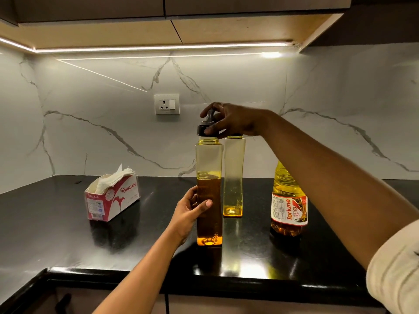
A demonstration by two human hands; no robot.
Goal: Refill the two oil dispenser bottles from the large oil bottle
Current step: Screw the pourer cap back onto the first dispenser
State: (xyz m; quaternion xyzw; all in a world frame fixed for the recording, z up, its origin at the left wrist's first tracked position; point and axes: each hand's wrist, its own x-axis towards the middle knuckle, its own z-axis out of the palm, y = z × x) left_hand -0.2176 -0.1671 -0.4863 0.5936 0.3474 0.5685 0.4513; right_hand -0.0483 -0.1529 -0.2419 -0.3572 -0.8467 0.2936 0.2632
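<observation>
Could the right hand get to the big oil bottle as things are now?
Probably yes, once it lets go: the right hand grips the black cap atop the front dispenser bottle, and the large oil bottle stands beneath that forearm, with nothing between.

Glossy black countertop [68, 234], clear plastic dispenser bottle [209, 162], cardboard tissue box [118, 198]

Tissue box [112, 198]: set on the desk [56, 234], at the left, well apart from the bottles.
Near dispenser bottle [208, 200]: stood upright mid-desk.
Cap [205, 128]: found at its top.
Far dispenser bottle [233, 177]: placed just behind it, slightly right.
Large oil bottle [289, 207]: stood further right.
Socket [167, 104]: mounted on the far wall.
</observation>
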